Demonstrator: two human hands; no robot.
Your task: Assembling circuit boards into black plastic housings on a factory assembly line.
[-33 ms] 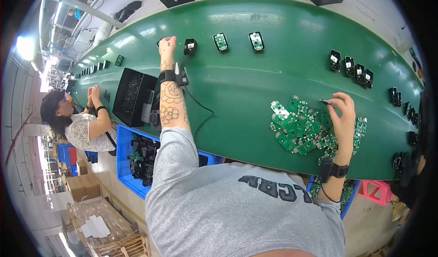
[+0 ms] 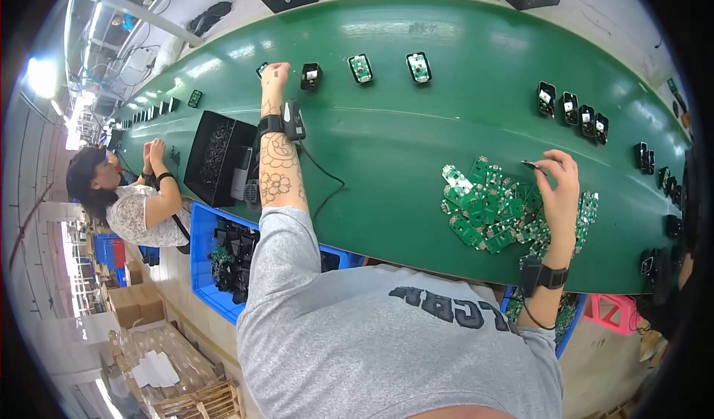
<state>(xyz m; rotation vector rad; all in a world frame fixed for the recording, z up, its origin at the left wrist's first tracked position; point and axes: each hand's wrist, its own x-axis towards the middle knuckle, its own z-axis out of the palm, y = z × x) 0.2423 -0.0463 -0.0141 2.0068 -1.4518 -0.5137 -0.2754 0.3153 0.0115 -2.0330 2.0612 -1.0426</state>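
Observation:
My left hand [image 2: 275, 74] reaches to the far side of the green table, its fingers bent and mostly hidden behind its back. Just left of it lies a small black case with a green board [image 2: 262, 70], partly covered by the hand. To its right stands an open black case [image 2: 310, 75]. My right hand [image 2: 559, 181] pinches a small circuit board [image 2: 529, 164] between thumb and fingers, above a loose pile of green circuit boards [image 2: 483, 210]. Two black cases with boards in them, one case [image 2: 361, 69] and another case [image 2: 419, 68], lie farther right of my left hand.
Several black cases [image 2: 570, 108] line the right side of the table [image 2: 401, 151]. A black box of small dark parts [image 2: 216, 151] stands left of my arm, with a blue crate [image 2: 204, 270] below. A co-worker [image 2: 141, 203] sits at left. Cables trail from both wrists.
My left hand has shifted slightly right, away from the small case at its left, which now shows more of its green board. My right hand stays in place with the circuit board.

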